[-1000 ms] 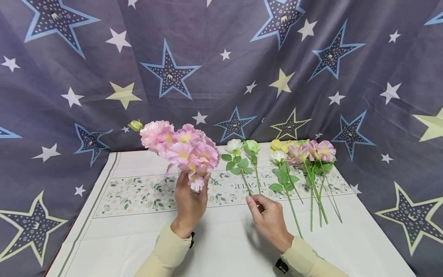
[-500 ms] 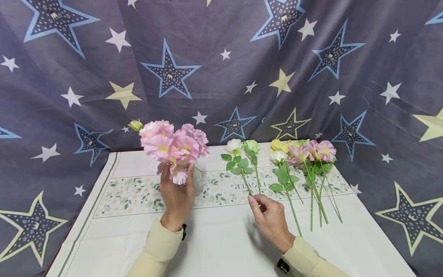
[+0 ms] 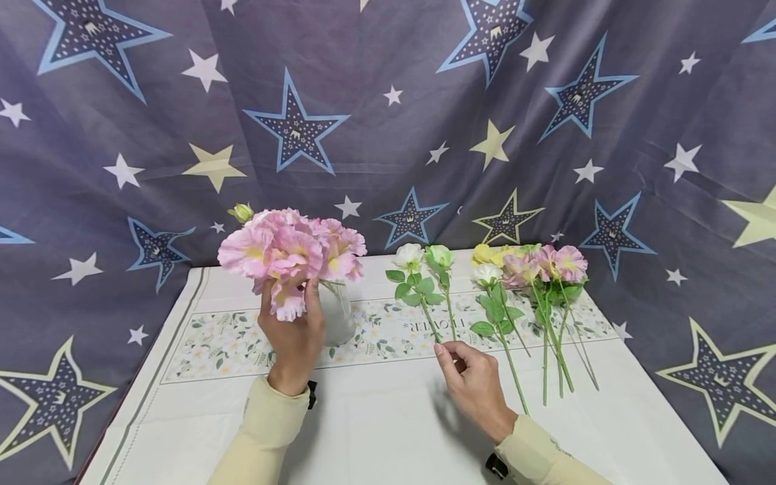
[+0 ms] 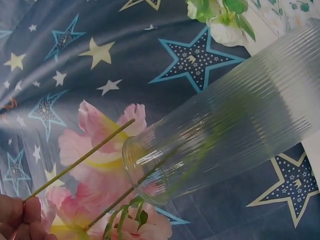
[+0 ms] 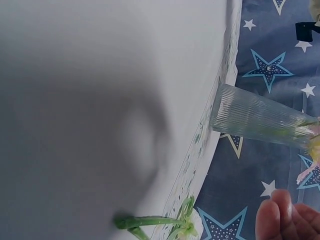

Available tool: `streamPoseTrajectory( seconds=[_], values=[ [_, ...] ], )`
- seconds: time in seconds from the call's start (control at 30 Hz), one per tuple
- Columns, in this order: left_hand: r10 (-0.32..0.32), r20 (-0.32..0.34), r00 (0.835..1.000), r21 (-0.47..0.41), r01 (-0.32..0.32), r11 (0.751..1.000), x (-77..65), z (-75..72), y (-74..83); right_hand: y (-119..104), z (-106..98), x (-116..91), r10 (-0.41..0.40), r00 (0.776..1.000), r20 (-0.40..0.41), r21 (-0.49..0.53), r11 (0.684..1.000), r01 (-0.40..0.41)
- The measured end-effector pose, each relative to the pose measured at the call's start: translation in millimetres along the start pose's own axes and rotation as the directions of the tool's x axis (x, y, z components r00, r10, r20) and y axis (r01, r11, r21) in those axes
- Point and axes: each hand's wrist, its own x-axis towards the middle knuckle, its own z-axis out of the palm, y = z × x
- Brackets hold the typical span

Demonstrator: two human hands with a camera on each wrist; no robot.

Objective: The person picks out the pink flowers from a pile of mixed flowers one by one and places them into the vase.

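Note:
In the head view my left hand (image 3: 292, 340) is beneath the pink blooms, to the left of the clear ribbed glass vase (image 3: 338, 316). The left wrist view shows its fingers (image 4: 31, 212) pinching the stem (image 4: 80, 157) of a pink flower (image 4: 90, 150); that stem's free end is outside the vase, beside the rim. Other stems enter the vase, under a pink bunch (image 3: 291, 246) with one green bud (image 3: 242, 213). My right hand (image 3: 471, 377) hovers with loosely curled fingers near the stem of a white rose (image 3: 409, 256), which lies on the table.
Beside the white rose lies a pale green rose (image 3: 440, 257). Farther right, another white rose (image 3: 488, 275), yellow flowers (image 3: 485, 254) and pink flowers (image 3: 570, 264) lie with stems toward me. A floral printed band crosses the white tablecloth (image 3: 376, 411); a star-patterned curtain (image 3: 388, 148) hangs behind.
My left hand has moved left with the pink flower, uncovering the glass vase. The right hand has barely moved, and the roses on the table lie as before.

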Motion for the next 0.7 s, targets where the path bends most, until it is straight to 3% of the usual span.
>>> streamPoseTrajectory(
  seconds=[0.17,0.33,0.47,0.5,0.7],
  values=[
    [-0.013,0.032,0.999,0.135,0.009,0.991,-1.4,-3.9,-16.2,0.2,0.0,-0.2,0.002,1.0,0.003,-0.001,1.0,-0.002],
    [-0.027,0.041,0.999,0.234,0.017,0.972,3.3,-5.6,-18.2,0.6,0.3,-0.4,-0.008,1.0,0.0,0.0,1.0,0.008],
    [0.019,0.033,0.999,0.313,-0.029,0.949,5.5,-5.3,-18.2,1.1,0.7,-1.1,-0.002,1.0,0.004,0.001,1.0,0.002],
    [0.073,0.052,0.996,0.356,-0.087,0.93,6.0,-5.3,-19.0,1.1,0.8,-1.3,0.002,1.0,0.007,-0.002,1.0,-0.002],
    [0.021,0.087,0.996,0.279,-0.044,0.959,2.1,-5.9,-27.1,0.6,1.2,-2.4,0.02,1.0,0.016,-0.019,1.0,-0.02]
  ],
)
